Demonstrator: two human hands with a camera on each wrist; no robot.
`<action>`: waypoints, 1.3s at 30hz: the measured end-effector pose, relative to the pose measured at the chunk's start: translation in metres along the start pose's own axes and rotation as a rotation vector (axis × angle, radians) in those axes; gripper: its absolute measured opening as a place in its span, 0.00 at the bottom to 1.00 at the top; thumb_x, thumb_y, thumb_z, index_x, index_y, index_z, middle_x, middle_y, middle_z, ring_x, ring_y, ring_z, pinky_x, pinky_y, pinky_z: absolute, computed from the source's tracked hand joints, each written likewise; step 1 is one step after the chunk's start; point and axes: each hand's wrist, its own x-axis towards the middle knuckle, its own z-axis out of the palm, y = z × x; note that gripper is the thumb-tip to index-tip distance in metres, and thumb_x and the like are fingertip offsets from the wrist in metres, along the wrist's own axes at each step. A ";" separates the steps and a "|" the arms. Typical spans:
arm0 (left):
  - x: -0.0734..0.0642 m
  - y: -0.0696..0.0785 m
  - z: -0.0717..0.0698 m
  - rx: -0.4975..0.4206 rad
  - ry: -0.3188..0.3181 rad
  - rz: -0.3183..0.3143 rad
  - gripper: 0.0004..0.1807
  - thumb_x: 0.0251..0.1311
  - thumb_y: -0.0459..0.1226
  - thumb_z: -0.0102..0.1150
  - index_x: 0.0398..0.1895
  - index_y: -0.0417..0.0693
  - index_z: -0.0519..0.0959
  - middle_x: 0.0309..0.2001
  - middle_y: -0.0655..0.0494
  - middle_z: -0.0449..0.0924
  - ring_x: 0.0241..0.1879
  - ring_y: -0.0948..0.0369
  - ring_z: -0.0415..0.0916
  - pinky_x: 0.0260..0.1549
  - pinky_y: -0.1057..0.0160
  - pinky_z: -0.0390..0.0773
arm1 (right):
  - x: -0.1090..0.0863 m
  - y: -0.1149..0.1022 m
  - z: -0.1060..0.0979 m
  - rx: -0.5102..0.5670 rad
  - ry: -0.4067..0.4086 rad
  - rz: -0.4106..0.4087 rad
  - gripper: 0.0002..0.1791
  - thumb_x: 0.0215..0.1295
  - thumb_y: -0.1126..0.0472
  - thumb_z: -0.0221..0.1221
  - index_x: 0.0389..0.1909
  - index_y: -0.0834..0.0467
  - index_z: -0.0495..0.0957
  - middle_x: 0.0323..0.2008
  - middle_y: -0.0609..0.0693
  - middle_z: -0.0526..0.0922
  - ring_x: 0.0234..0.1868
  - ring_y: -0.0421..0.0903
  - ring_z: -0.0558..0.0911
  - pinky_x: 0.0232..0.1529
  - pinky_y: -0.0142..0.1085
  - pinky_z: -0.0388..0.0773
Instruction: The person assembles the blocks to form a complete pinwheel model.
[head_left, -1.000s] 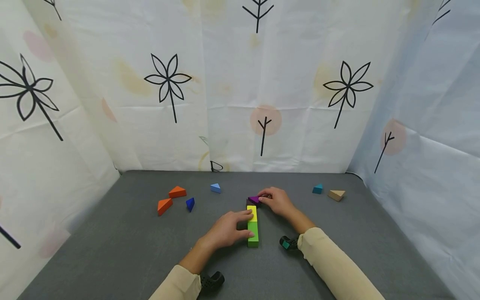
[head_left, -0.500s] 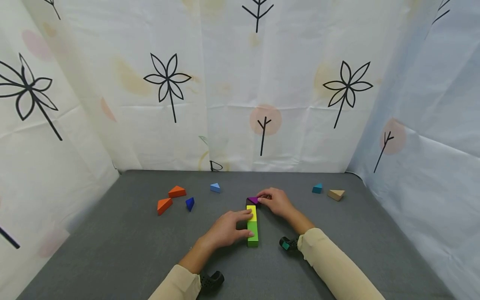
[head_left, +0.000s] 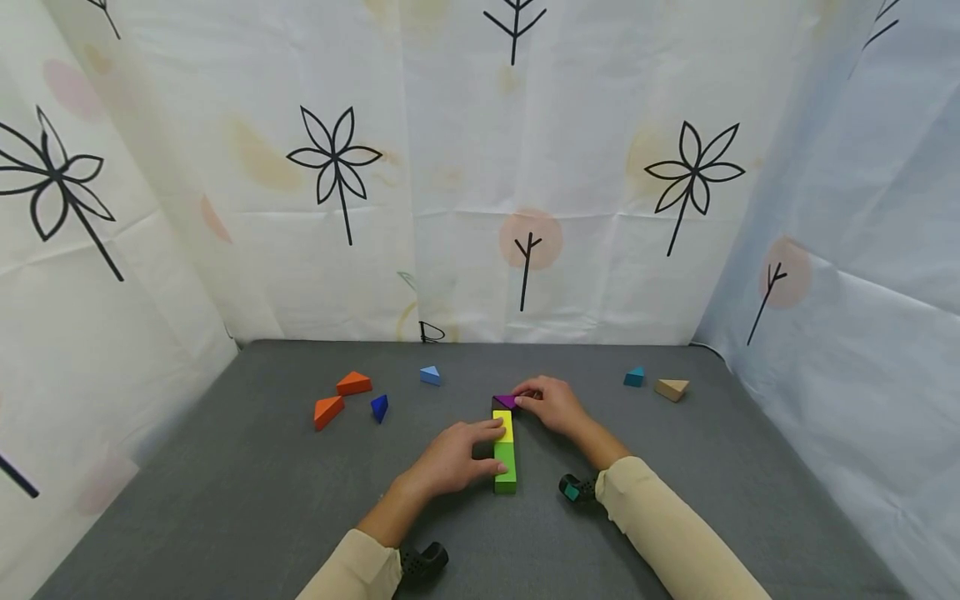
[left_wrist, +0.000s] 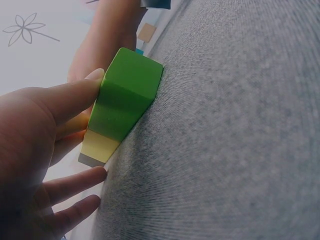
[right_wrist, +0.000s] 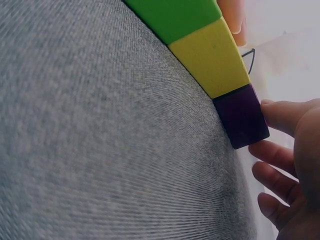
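In the head view, a light green block (head_left: pixel 506 468) and a yellow block (head_left: pixel 503 426) lie end to end. A purple triangular block (head_left: pixel 506 401) sits at the far end, beside a dark piece (head_left: pixel 499 406) that looks like a second triangle. My left hand (head_left: pixel 450 458) lies at the row's left side, fingertips on the yellow block and thumb on the green one. From the right, my right hand (head_left: pixel 553 402) pinches the purple block's corner. In the right wrist view, the thumb is at the upper edge of the purple block (right_wrist: pixel 241 117) and the index finger at its end.
Left of the row lie two orange triangular blocks (head_left: pixel 354 383), a dark blue one (head_left: pixel 379 408) and a light blue one (head_left: pixel 430 376). A teal triangle (head_left: pixel 634 377) and a wooden-coloured triangle (head_left: pixel 672 390) lie at the right. Patterned cloth (head_left: pixel 465 167) surrounds the grey table (head_left: pixel 225 500).
The purple block and right fingertips have shifted slightly left, and the purple piece now lies closer along the dark one. My left hand stays in place.
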 end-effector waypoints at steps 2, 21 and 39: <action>0.000 0.001 0.000 0.001 -0.004 -0.010 0.32 0.60 0.53 0.64 0.66 0.53 0.73 0.68 0.62 0.67 0.66 0.52 0.64 0.62 0.47 0.64 | 0.000 0.000 0.000 0.001 0.000 -0.002 0.07 0.65 0.60 0.63 0.41 0.55 0.86 0.34 0.46 0.81 0.32 0.42 0.76 0.34 0.37 0.74; 0.000 0.002 -0.001 -0.013 -0.005 -0.011 0.32 0.60 0.52 0.65 0.66 0.54 0.73 0.68 0.63 0.67 0.66 0.54 0.64 0.62 0.49 0.64 | 0.003 0.003 -0.013 0.048 0.004 -0.003 0.10 0.67 0.62 0.61 0.47 0.60 0.83 0.39 0.50 0.81 0.38 0.48 0.78 0.38 0.43 0.77; 0.001 0.001 0.000 -0.003 -0.022 -0.058 0.32 0.59 0.53 0.64 0.67 0.56 0.73 0.69 0.66 0.66 0.67 0.52 0.62 0.63 0.46 0.62 | 0.004 0.028 -0.076 -0.201 0.020 -0.021 0.17 0.66 0.63 0.62 0.54 0.63 0.79 0.55 0.60 0.78 0.59 0.63 0.71 0.57 0.57 0.67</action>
